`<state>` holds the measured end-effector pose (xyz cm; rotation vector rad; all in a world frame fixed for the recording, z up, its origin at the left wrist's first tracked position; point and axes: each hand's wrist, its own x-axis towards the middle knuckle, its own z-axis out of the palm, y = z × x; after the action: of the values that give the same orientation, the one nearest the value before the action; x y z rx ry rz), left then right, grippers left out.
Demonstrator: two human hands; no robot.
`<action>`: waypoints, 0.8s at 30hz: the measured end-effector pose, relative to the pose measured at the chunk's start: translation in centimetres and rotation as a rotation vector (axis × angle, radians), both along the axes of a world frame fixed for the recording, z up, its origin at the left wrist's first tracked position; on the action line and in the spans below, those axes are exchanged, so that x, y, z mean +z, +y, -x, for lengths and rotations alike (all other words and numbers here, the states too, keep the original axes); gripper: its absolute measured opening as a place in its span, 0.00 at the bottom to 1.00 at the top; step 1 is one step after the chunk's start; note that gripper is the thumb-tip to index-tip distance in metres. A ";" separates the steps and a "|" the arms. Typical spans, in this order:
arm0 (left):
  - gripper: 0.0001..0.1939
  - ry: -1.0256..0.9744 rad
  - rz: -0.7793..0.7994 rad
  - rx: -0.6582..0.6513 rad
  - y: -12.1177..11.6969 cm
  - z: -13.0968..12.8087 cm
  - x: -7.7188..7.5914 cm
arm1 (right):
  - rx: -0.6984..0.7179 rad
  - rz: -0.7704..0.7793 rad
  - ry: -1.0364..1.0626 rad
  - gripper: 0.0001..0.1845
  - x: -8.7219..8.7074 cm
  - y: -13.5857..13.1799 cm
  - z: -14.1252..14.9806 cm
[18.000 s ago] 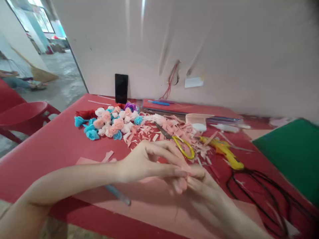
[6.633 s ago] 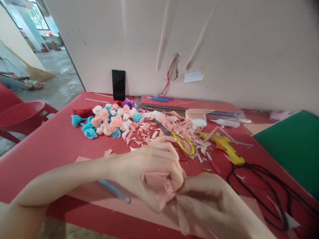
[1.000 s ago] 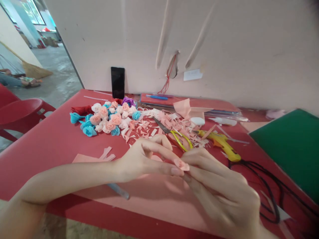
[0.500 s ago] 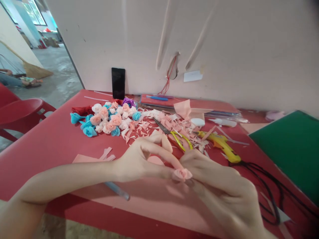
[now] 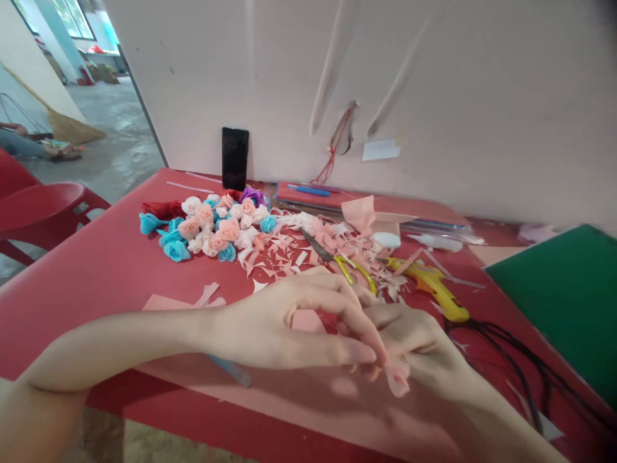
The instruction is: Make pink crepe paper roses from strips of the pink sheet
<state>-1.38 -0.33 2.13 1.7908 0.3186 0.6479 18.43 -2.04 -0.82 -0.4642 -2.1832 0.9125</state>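
Pink paper, shaped into a small rose (image 5: 398, 376); apparently pinched at the fingertips of the left hand (image 5: 289, 344), just in front of the right hand (image 5: 414, 337). Lower and farther right than half a second ago, now tipped over, opening downward. Cannot tell of any grip by the right hand, with fingers partly hidden behind the left. Probably a shift from pinching with both to steadying with the left. Beneath the hands, a pink paper sheet (image 5: 299, 392) on the red counter (image 5: 96, 270); just beyond, scissors (image 5: 318, 244) among paper scraps (image 5: 279, 251); beyond leftward, heaped paper flowers (image 5: 216, 238); to the right, a yellow glue gun (image 5: 434, 286).
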 end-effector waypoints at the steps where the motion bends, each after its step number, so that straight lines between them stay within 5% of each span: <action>1: 0.05 0.000 0.015 -0.012 0.0 0.0 -0.1 | 0.018 0.014 0.005 0.17 0.0 0.0 0.1; 16: 0.06 -0.047 0.080 -0.075 -0.4 -0.2 -0.3 | 0.046 0.050 -0.059 0.29 0.9 -0.3 0.8; 24: 0.09 -0.019 -0.077 -0.063 -0.6 -0.2 -0.1 | 0.049 0.024 -0.066 0.26 1.0 -0.2 1.1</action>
<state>-1.13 -0.91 2.02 1.8591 0.2258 0.6398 17.31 -2.23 0.16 -0.4606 -2.2541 0.9634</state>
